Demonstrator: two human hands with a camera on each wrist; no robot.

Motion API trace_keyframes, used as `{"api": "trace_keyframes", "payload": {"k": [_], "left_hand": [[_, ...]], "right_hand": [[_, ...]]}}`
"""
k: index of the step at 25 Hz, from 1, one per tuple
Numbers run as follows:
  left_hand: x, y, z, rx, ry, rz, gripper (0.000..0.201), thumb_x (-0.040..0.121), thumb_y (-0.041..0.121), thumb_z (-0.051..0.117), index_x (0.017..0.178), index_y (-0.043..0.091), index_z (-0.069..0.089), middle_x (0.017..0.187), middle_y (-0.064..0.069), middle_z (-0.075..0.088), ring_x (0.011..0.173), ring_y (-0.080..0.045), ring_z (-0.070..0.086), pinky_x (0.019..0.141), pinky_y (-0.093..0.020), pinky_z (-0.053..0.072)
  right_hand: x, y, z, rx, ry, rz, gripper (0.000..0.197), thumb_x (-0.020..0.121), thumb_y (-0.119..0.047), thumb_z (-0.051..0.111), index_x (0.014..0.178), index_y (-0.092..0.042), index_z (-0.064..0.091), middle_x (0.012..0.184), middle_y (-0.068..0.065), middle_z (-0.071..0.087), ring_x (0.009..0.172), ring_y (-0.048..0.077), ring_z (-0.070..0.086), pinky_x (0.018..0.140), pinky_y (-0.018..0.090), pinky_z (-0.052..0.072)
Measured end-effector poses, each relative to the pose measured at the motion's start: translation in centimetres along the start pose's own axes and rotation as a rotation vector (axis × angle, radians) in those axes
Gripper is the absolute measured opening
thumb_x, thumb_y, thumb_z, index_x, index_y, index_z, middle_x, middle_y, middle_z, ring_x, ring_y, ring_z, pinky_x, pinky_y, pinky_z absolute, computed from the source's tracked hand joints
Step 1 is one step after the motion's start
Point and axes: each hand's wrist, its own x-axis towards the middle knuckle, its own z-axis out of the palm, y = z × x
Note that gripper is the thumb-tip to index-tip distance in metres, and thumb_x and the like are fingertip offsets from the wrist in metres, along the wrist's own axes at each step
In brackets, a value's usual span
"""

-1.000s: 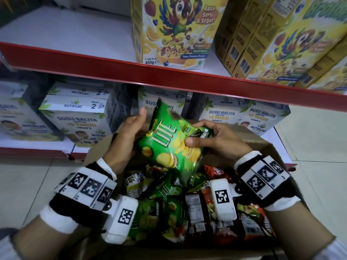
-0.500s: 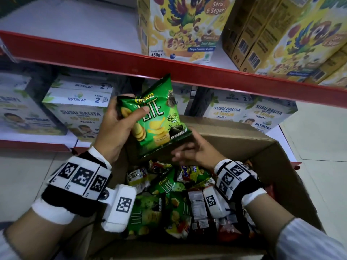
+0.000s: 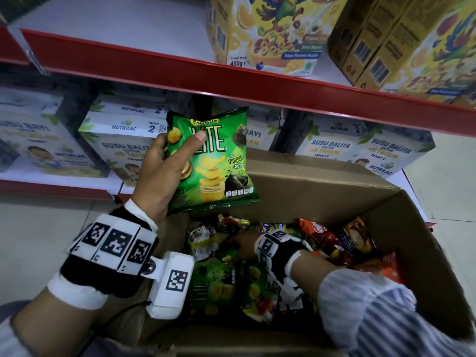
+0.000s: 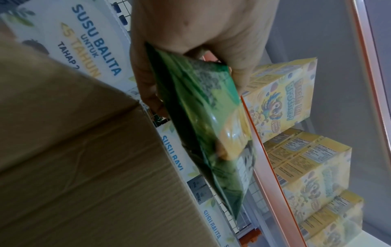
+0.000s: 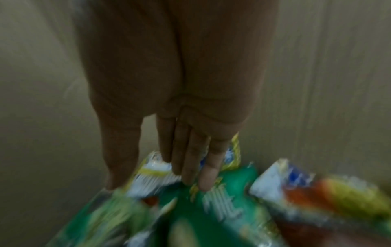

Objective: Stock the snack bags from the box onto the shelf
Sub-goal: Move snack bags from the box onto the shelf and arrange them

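1. Gripping the green chip bag [image 3: 216, 161] by its left edge, your left hand [image 3: 164, 173] has the thumb pressed across the printed front and the fingers curled behind; the bag stands upright above the far left corner of the cardboard box [image 3: 322, 181], in front of the lower shelf.
2. In the left wrist view the same glossy foil bag [image 4: 211, 127] shows edge-on, pinched flat between thumb and fingers [image 4: 148, 83].
3. Your right hand [image 3: 244, 243] reaches down into the box, fingers extended and held together. In the right wrist view the fingertips [image 5: 203, 182] touch the top of a green packet [image 5: 211, 208] among the loose snack bags [image 3: 257, 287]; that view is blurred, and nothing shows a grip closed on any packet.
4. The snack bags in the box are crinkled foil pouches in green, red, orange and yellow, heaped untidily against the plain corrugated walls.
5. The box flaps stand open; its far wall lies close before the lower shelf's front edge.
6. The upper shelf's red front edge [image 3: 180, 70] runs across above your left hand; yellow cereal boxes [image 3: 270, 34] stand on its white board.
7. White milk-powder cartons [image 3: 121, 140], rectangular with blue lettering, fill the lower shelf.
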Motion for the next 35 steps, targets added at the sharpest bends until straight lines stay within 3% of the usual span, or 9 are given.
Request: {"api": "trace_keyframes", "payload": {"k": [4,8,14,19,22,24,26,29,35], "left_hand": [[-0.1,0.1,-0.6,0.004,0.024,0.021,0.031,0.079,0.032,0.074,0.095,0.017,0.053,0.101,0.0,0.069,0.099,-0.014,0.067,0.085,-0.028,0.052],[-0.1,0.4,-0.9,0.06,-0.004,0.023,0.027,0.074,0.041,0.072,0.087,0.023,0.056,0.101,-0.002,0.066,0.099,-0.021,0.064,0.094,-0.04,0.048],[0.1,0.8,-0.9,0.031,0.033,0.149,0.033,0.075,0.049,0.069,0.09,0.022,0.055,0.09,0.0,0.061,0.082,-0.019,0.053,0.068,-0.025,0.046],[-0.1,1.5,0.0,0.032,0.123,0.212,0.026,0.078,0.05,0.067,0.072,0.031,0.049,0.074,0.012,0.055,0.069,-0.009,0.053,0.069,-0.029,0.044],[-0.5,1.5,1.1,0.078,0.137,0.288,0.018,0.09,0.034,0.061,0.081,0.028,0.048,0.068,0.024,0.06,0.062,0.01,0.054,0.06,-0.007,0.043],[-1.0,1.3,1.9,0.126,0.078,0.262,0.011,0.089,0.04,0.059,0.09,0.031,0.052,0.075,0.031,0.062,0.068,0.016,0.056,0.062,-0.003,0.042],[-1.5,0.8,2.6,0.121,-0.031,0.12,0.05,0.077,0.064,0.059,0.117,0.035,0.053,0.103,0.027,0.063,0.091,0.012,0.058,0.082,-0.013,0.045],[-1.6,0.3,3.0,0.074,-0.134,-0.016,0.133,0.043,0.09,0.058,0.149,0.019,0.02,0.148,0.0,0.04,0.136,-0.011,0.037,0.112,-0.032,0.029],[-2.4,-0.3,2.8,0.015,-0.354,0.021,0.096,0.045,0.036,0.09,0.123,0.019,0.035,0.098,0.018,0.07,0.1,-0.01,0.067,0.077,-0.022,0.055]], "right_hand": [[2.8,-2.2,3.2,-0.073,-0.063,0.05,0.073,0.087,-0.029,0.065,0.147,-0.009,0.028,0.149,0.017,0.034,0.134,0.034,0.037,0.107,0.041,0.034],[2.2,-3.3,4.5,-0.159,-0.003,0.11,0.053,0.086,-0.027,0.066,0.133,-0.007,0.049,0.132,0.019,0.053,0.119,0.037,0.052,0.096,0.044,0.045],[-4.3,-4.0,-0.7,0.166,0.06,-0.003,0.044,0.086,-0.019,0.067,0.125,-0.01,0.05,0.119,0.008,0.056,0.104,0.02,0.053,0.082,0.024,0.041],[-16.9,-1.5,-9.0,0.669,0.401,0.004,0.045,0.083,-0.012,0.07,0.122,-0.024,0.052,0.103,-0.02,0.06,0.091,-0.006,0.057,0.069,0.002,0.043],[-22.0,-0.5,-11.0,1.078,0.785,-0.088,0.031,0.08,0.007,0.058,0.096,-0.018,0.065,0.077,-0.01,0.07,0.069,0.002,0.065,0.063,0.011,0.048],[-22.7,-1.1,-11.1,1.321,0.892,-0.233,0.032,0.065,-0.001,0.063,0.092,-0.016,0.072,0.081,0.004,0.069,0.072,0.018,0.065,0.07,0.029,0.052],[-21.4,-2.5,-10.7,1.372,0.907,-0.367,0.035,0.057,-0.004,0.071,0.086,-0.024,0.074,0.089,0.006,0.068,0.078,0.021,0.064,0.073,0.032,0.051],[-18.8,-4.0,-9.9,1.358,0.905,-0.449,0.029,0.069,-0.007,0.069,0.089,-0.028,0.071,0.102,0.002,0.067,0.094,0.019,0.063,0.088,0.037,0.049],[-17.1,-3.3,-8.2,1.22,0.841,-0.396,0.035,0.069,-0.018,0.075,0.097,-0.036,0.064,0.109,-0.006,0.07,0.11,0.018,0.063,0.095,0.035,0.05]]}}
